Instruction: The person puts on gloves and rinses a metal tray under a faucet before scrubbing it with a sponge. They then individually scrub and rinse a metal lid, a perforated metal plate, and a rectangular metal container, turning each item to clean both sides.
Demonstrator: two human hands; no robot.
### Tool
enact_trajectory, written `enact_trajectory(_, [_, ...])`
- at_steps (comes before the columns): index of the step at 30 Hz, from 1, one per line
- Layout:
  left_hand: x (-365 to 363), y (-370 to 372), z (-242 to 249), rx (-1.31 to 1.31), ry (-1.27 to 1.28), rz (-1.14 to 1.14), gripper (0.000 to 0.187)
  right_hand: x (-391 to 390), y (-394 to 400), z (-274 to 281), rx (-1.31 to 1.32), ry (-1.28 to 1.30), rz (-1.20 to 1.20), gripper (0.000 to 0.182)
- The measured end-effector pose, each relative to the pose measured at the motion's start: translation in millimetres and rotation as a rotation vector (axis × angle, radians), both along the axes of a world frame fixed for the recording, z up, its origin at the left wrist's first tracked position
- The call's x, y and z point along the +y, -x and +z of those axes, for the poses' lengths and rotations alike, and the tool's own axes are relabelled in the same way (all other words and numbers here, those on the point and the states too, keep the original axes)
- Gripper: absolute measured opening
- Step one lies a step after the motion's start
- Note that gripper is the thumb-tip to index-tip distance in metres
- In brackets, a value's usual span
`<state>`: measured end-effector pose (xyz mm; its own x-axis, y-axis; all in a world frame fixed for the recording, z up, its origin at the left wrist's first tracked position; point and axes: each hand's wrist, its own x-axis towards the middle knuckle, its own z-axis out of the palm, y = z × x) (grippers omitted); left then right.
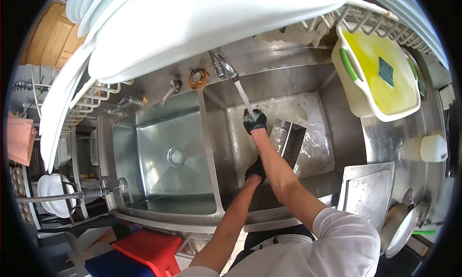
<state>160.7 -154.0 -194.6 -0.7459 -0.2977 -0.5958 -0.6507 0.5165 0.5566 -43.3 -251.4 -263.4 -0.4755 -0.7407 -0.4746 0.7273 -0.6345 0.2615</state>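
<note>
My right hand (255, 121), in a black glove, is closed under the stream of water (243, 95) from the tap (222, 65). Its fingers are curled in, and what they hold, if anything, is hidden. Lower down, my left hand (256, 171), also black-gloved, grips the near-left side of a rectangular metal pan (294, 138). The right forearm crosses in front and covers part of that hand and pan. The pan sits tilted inside the right sink basin (344, 118), above a wet, pale, shiny bottom.
Left of the basin is a second sink (159, 142) with a drain. A white tub (361, 96) of yellow liquid with a green sponge (386, 72) stands at the right. White plates (192, 31) on racks overhang the top. A metal tray (368, 190) and pot (399, 229) lie right.
</note>
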Motion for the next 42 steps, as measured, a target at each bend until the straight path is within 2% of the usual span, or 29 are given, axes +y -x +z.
enact_trajectory(2, [3.5, -0.8, -2.0, 0.081, 0.014, 0.033, 0.059, 5.8, -12.5, -26.1, 0.802, -0.682, 0.074, 0.017])
enact_trajectory(4, [-1.4, 4.0, 39.0, -0.055, -0.054, 0.063, 0.057, 17.1, -20.7, 49.4, 0.186, -0.415, -0.043, 0.017])
enact_trajectory(7, [-1.4, -5.4, -0.2, 0.089, 0.012, -0.023, 0.059, 33.1, -24.4, 64.2, 0.269, -0.298, -0.045, 0.019])
enact_trajectory(8, [1.7, -10.9, -33.0, 0.085, 0.007, -0.023, 0.059, 36.5, -16.5, 39.3, 0.314, -0.065, 0.079, 0.019])
enact_trajectory(9, [6.0, -15.5, -74.5, 0.179, -0.216, 0.205, 0.057, 31.8, -12.3, 40.2, 0.313, -0.066, 0.079, 0.019])
enact_trajectory(11, [7.1, -19.8, -86.1, 0.266, -0.44, 0.427, 0.056, 18.9, -9.5, 42.2, 0.133, -0.229, 0.101, 0.017])
enact_trajectory(12, [3.1, -16.1, -65.8, 0.186, -0.142, 0.169, 0.058, 13.9, -5.8, 43.3, 0.045, -0.309, 0.112, 0.016])
enact_trajectory(14, [1.8, -5.4, -27.6, 0.103, 0.155, -0.092, 0.061, 3.6, -1.7, 16.7, 0.023, -0.27, 0.139, 0.018])
enact_trajectory(15, [1.0, -0.1, -10.5, 0.011, 0.101, -0.047, 0.064, -3.9, 0.6, -4.9, 0.0, -0.229, 0.166, 0.02])
enact_trajectory(16, [-0.3, 4.5, 3.9, -0.082, 0.047, -0.004, 0.068, -3.7, 10.8, -29.3, 0.36, -0.338, 0.298, 0.018])
enact_trajectory(19, [-1.7, 7.7, 32.4, -0.134, 0.034, -0.02, 0.067, 12.3, -11.1, 51.9, 0.492, -0.467, 0.29, 0.018])
enact_trajectory(21, [-2.9, 4.2, 20.9, -0.133, 0.049, -0.042, 0.065, 19.1, -27.5, 41.8, 0.572, -0.569, 0.232, 0.019])
enact_trajectory(22, [-1.5, 3.9, 15.8, -0.132, 0.056, -0.05, 0.064, 32.0, -41.3, 48.6, 0.971, -1.003, 0.27, 0.02])
enact_trajectory(24, [-4.4, 6.6, 15.6, -0.087, 0.009, -0.04, 0.063, 68.2, -59.1, 121.9, 1.466, -1.612, 0.371, 0.026])
enact_trajectory(25, [-3.2, 1.2, 16.6, -0.056, -0.039, -0.014, 0.062, 80.3, -70.0, 131.4, 1.451, -1.622, 0.376, 0.026])
enact_trajectory(27, [-3.5, -3.4, 5.3, -0.05, -0.008, -0.042, 0.06, 94.6, -79.6, 141.0, 1.023, -1.567, 0.107, 0.03])
enact_trajectory(28, [-3.1, -6.3, 5.6, -0.044, 0.022, -0.057, 0.059, 102.0, -84.3, 128.7, 1.135, -1.737, 0.005, 0.038])
enact_trajectory(29, [-5.3, -4.0, 5.1, -0.042, 0.024, -0.067, 0.059, 100.6, -85.5, 116.5, 1.128, -1.742, -0.004, 0.038])
enact_trajectory(31, [-4.9, 1.6, 28.2, -0.124, 0.006, -0.077, 0.062, 98.3, -93.7, 92.8, 0.968, -2.059, -0.237, 0.049])
enact_trajectory(32, [-4.2, 8.3, 39.7, -0.125, 0.005, -0.082, 0.062, 103.7, -90.7, 75.8, 0.815, -1.797, -0.016, 0.06])
enact_trajectory(33, [-3.0, 16.0, 52.2, -0.2, 0.004, -0.048, 0.063, 109.9, -85.7, 50.9, 0.811, -1.799, -0.017, 0.06])
enact_trajectory(35, [-1.7, 25.0, 66.7, -0.271, 0.01, -0.015, 0.063, 116.0, -62.0, -26.1, 0.694, -1.79, 0.275, 0.052])
enact_trajectory(37, [-0.5, 26.2, 70.2, -0.322, 0.077, -0.048, 0.063, 119.4, -35.9, -57.8, 0.603, -1.707, 0.554, 0.051])
enact_trajectory(39, [2.7, 21.6, 57.1, -0.328, 0.084, -0.039, 0.064, 114.6, -13.7, -77.2, 0.554, -1.585, 0.637, 0.049])
enact_trajectory(41, [-2.0, 17.2, 48.1, -0.205, 0.199, -0.142, 0.066, 103.0, 0.5, -87.6, 0.509, -1.444, 0.618, 0.048])
enact_trajectory(42, [-7.9, 15.9, 53.9, -0.214, 0.22, -0.115, 0.066, 100.7, 3.8, -89.7, 0.471, -1.388, 0.588, 0.047])
